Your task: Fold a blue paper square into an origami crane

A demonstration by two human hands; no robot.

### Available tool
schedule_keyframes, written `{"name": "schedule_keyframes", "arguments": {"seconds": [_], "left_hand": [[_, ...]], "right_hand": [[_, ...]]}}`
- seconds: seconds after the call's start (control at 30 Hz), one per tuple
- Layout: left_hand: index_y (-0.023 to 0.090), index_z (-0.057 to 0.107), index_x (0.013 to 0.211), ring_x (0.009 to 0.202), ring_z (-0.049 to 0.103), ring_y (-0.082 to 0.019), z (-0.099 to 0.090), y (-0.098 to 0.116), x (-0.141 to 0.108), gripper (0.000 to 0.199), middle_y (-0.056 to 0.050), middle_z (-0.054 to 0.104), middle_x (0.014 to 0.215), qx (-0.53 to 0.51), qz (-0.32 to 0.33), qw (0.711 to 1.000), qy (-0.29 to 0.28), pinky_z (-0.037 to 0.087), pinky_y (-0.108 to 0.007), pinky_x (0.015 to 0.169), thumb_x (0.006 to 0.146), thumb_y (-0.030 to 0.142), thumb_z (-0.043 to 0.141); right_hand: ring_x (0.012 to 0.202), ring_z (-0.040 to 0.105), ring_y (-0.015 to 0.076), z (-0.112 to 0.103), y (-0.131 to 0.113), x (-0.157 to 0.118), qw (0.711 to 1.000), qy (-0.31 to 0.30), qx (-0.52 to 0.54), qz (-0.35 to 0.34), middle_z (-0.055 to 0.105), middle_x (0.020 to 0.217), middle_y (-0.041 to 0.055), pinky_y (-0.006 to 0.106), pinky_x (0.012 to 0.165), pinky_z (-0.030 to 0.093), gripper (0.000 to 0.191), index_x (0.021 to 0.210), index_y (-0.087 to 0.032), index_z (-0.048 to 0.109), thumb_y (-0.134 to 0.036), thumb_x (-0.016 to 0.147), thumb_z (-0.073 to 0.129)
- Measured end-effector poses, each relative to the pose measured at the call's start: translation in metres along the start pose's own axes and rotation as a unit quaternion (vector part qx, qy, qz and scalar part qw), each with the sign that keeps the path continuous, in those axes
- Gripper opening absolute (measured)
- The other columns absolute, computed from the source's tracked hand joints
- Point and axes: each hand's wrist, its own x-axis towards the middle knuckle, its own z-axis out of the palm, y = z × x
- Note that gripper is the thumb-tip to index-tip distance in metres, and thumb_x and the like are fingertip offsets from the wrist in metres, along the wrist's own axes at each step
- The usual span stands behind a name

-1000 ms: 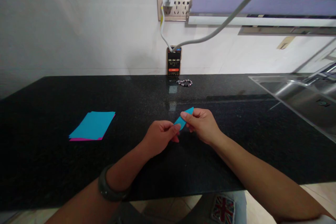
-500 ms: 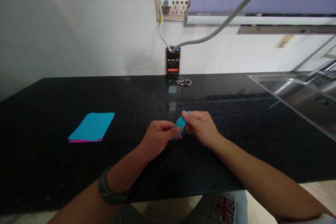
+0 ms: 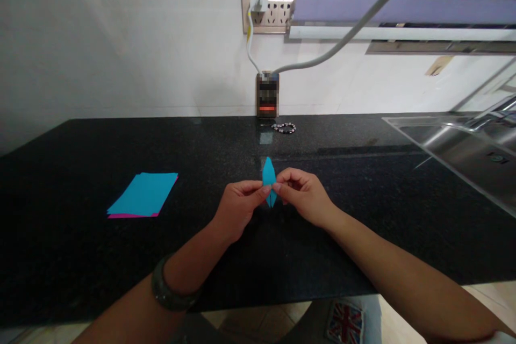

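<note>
A narrow folded piece of blue paper (image 3: 269, 172) stands near upright between my hands, with pointed ends and a slit at its lower end. My left hand (image 3: 242, 206) pinches its left edge, thumb in front. From the other side my right hand (image 3: 304, 196) pinches the right edge, its thumb almost meeting the left one. The fingers behind the paper are partly hidden. Off to the left, a stack of blue sheets (image 3: 145, 193) with magenta paper under it lies flat on the counter.
A black stone countertop (image 3: 201, 150) carries everything. Against the back wall leans a phone (image 3: 267, 95) with a beaded strap (image 3: 285, 128) before it. A cable (image 3: 322, 58) runs past it, near a wall socket (image 3: 268, 12). At right is a steel sink (image 3: 463, 145).
The folded paper has turned from a slant to near upright. Both hands now pinch its sides at about the same height; the right hand has come down from its upper end.
</note>
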Motion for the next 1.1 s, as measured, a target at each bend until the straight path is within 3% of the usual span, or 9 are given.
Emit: {"name": "schedule_keyframes", "arguments": {"seconds": [0.17, 0.33, 0.57, 0.93, 1.1], "left_hand": [[0.013, 0.064, 0.076, 0.059, 0.059, -0.012, 0.0008, 0.0012, 0.0003, 0.019, -0.001, 0.066, 0.067, -0.032, 0.001, 0.998, 0.046, 0.048, -0.027, 0.061, 0.064, 0.027, 0.068], [0.012, 0.061, 0.077, 0.064, 0.061, -0.012, -0.0006, -0.0005, 0.0006, 0.018, -0.001, 0.065, 0.069, -0.027, 0.013, 0.999, 0.027, 0.049, -0.026, 0.065, 0.063, 0.021, 0.068], [0.019, 0.046, 0.084, 0.055, 0.058, -0.010, -0.0008, 0.0011, 0.0007, 0.033, 0.005, 0.061, 0.063, 0.016, 0.069, 0.996, 0.047, 0.045, -0.021, 0.054, 0.061, 0.018, 0.070], [0.015, 0.055, 0.079, 0.058, 0.057, -0.008, -0.0008, 0.0002, 0.0004, 0.023, 0.003, 0.062, 0.065, 0.017, 0.073, 0.996, 0.037, 0.045, -0.019, 0.057, 0.061, 0.014, 0.069], [0.014, 0.060, 0.073, 0.058, 0.056, -0.007, -0.0005, 0.0001, 0.0013, 0.016, 0.003, 0.061, 0.063, 0.026, 0.068, 0.996, 0.060, 0.045, -0.019, 0.057, 0.060, 0.014, 0.070]], "right_hand": [[0.052, 0.047, 0.0081, -0.0025, 0.0016, 0.0004, 1.000, -0.015, -0.010, -0.008, 0.052, 0.061, -0.0017, 0.021, 0.047, 0.040, 0.014, 0.068, -0.016, 0.056, -0.029, 0.069, 0.061], [0.044, 0.044, 0.0060, -0.0014, 0.0025, 0.0017, 0.998, -0.009, 0.053, 0.016, 0.050, 0.053, -0.0057, 0.019, 0.042, 0.038, 0.016, 0.075, -0.016, 0.054, -0.025, 0.065, 0.064], [0.042, 0.045, 0.0053, -0.0027, 0.0019, 0.0019, 0.997, -0.028, 0.076, 0.017, 0.051, 0.053, -0.0060, 0.019, 0.042, 0.038, 0.012, 0.074, -0.016, 0.054, -0.021, 0.065, 0.062], [0.042, 0.046, 0.0046, -0.0043, 0.0086, 0.0041, 0.997, -0.009, 0.080, -0.008, 0.054, 0.057, -0.0044, 0.019, 0.041, 0.038, 0.011, 0.071, -0.015, 0.057, -0.021, 0.064, 0.064], [0.043, 0.048, 0.0053, -0.0044, 0.0089, 0.0042, 0.995, -0.027, 0.091, -0.023, 0.055, 0.057, -0.0044, 0.019, 0.041, 0.039, 0.011, 0.074, -0.016, 0.059, -0.020, 0.065, 0.064]]}}
